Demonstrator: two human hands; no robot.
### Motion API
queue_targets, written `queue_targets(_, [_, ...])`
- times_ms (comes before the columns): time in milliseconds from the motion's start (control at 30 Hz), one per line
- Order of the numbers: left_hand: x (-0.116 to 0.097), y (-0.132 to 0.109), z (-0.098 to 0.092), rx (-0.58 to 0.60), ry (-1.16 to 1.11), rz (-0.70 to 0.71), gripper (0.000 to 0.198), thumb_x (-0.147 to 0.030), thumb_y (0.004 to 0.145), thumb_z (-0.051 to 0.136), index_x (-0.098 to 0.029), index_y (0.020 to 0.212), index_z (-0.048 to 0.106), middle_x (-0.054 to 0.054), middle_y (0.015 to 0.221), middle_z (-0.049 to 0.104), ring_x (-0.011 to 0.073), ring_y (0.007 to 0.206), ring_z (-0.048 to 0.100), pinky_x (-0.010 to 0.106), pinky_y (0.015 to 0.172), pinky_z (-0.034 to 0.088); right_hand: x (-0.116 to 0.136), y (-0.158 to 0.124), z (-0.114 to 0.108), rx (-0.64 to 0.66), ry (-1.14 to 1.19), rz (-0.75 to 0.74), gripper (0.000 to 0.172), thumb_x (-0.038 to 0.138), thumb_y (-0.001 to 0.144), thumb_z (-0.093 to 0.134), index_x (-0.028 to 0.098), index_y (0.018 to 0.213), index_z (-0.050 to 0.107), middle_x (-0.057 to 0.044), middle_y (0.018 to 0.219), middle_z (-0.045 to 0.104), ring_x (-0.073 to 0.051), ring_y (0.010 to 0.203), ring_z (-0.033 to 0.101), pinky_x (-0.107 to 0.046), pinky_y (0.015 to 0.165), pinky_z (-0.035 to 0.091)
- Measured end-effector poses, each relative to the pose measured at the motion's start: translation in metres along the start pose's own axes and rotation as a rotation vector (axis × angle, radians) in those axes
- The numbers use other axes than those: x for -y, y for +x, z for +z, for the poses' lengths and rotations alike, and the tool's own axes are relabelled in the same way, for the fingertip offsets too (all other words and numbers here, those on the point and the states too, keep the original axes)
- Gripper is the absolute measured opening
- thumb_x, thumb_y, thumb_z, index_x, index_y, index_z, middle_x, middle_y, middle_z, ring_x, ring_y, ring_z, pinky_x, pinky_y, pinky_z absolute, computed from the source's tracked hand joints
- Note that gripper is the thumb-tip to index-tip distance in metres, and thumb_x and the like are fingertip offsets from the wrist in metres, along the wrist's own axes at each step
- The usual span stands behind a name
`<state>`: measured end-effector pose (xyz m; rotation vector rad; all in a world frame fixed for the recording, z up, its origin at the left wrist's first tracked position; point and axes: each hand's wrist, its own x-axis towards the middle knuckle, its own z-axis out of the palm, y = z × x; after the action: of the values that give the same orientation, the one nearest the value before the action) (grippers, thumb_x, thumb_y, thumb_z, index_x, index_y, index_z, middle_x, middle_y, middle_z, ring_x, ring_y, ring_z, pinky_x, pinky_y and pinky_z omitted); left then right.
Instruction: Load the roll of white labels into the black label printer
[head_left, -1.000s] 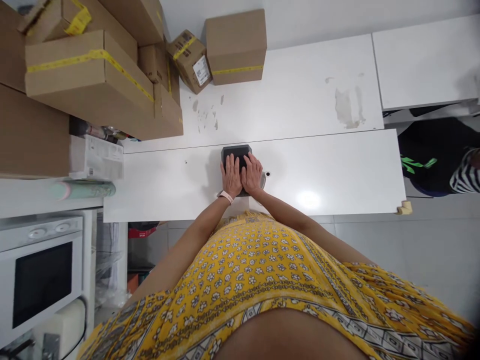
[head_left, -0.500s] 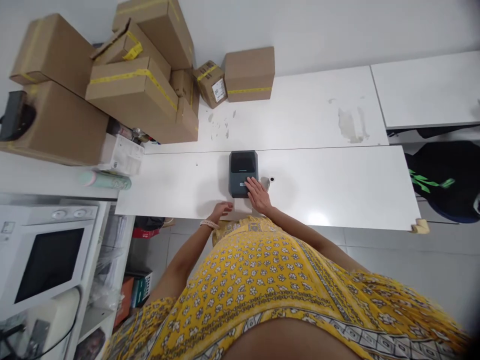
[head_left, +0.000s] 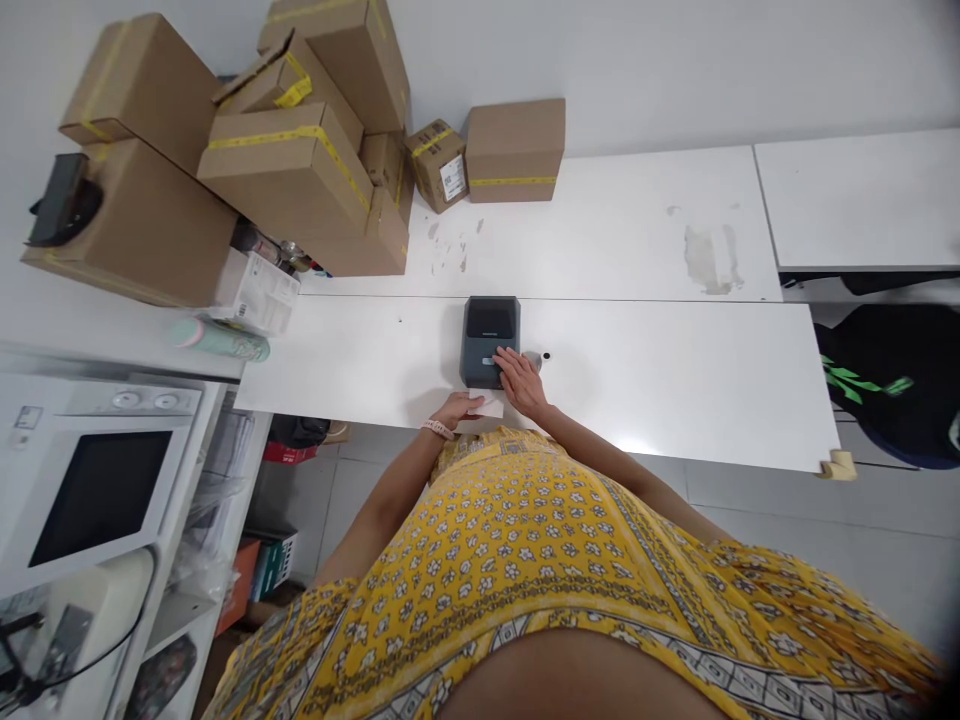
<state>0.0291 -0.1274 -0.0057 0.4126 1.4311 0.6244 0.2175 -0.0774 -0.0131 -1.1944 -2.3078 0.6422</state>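
A dark grey label printer (head_left: 490, 345) stands on the white table (head_left: 352, 350), close to its front edge. From the printer's near side a white paper label (head_left: 491, 405) sticks out toward me. My left hand (head_left: 457, 408) has closed on the left side of this label, thumb and fingers pinching it. Resting on the printer's right front part, my right hand (head_left: 522, 384) lies flat with its fingers stretched out. A small white round thing with a dark centre (head_left: 546, 356) lies just right of the printer.
Several cardboard boxes (head_left: 285, 170) are stacked at the back left, with two smaller ones beside them. A mint bottle (head_left: 225, 340) lies at the table's left end. Below left stands a microwave (head_left: 105, 480). A black chair back (head_left: 896, 380) is at the right.
My left hand has moved right and taken hold of the paper label's edge. My right hand remains on the printer. The whole view has shifted slightly.
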Motion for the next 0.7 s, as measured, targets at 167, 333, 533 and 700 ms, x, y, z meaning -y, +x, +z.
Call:
queue_targets(167, [0.003, 0.010, -0.005, -0.020, 0.221, -0.006, 0.035, -0.039, 0.063, 0.086, -0.014, 0.075, 0.064, 0.006, 0.074, 0.067, 0.0211, 0.082, 0.065, 0.035, 0.076, 0.055, 0.007, 0.010, 0.001, -0.066, 0.039, 0.111, 0.045, 0.037, 0.100, 0.031, 0.020, 0.138, 0.049, -0.008, 0.148, 0.048, -0.024, 0.139, 0.038, -0.046, 0.115, 0.026])
queue_targets(333, [-0.015, 0.011, -0.033, -0.122, 0.384, -0.005, 0.050, -0.034, 0.071, 0.077, -0.019, 0.115, 0.061, 0.015, 0.119, 0.065, 0.0286, 0.114, 0.059, 0.039, 0.089, 0.049, 0.009, 0.033, 0.010, -0.202, 0.103, 0.550, 0.082, 0.057, 0.087, 0.051, 0.011, 0.150, 0.025, -0.020, 0.156, 0.031, -0.033, 0.142, 0.030, -0.050, 0.112, 0.029])
queue_targets(533, [-0.055, 0.016, -0.045, 0.058, 0.245, 0.092, 0.089, -0.056, 0.075, 0.073, -0.029, 0.150, 0.032, 0.017, 0.159, 0.025, 0.0305, 0.143, 0.031, 0.041, 0.100, 0.043, 0.002, 0.051, 0.015, 0.003, 0.327, 0.789, 0.106, 0.059, 0.073, 0.067, 0.016, 0.154, 0.014, -0.017, 0.147, 0.045, -0.036, 0.134, 0.043, -0.048, 0.104, 0.040])
queue_targets(700, [-0.068, 0.035, -0.025, 0.125, 0.309, 0.162, 0.084, -0.061, 0.071, 0.075, -0.026, 0.141, 0.043, 0.015, 0.138, 0.055, 0.0309, 0.122, 0.055, 0.046, 0.096, 0.045, 0.003, 0.060, 0.000, 0.145, 0.286, 0.812, 0.111, 0.055, 0.070, 0.073, 0.015, 0.153, 0.011, -0.020, 0.140, 0.052, -0.035, 0.123, 0.055, -0.045, 0.097, 0.046])
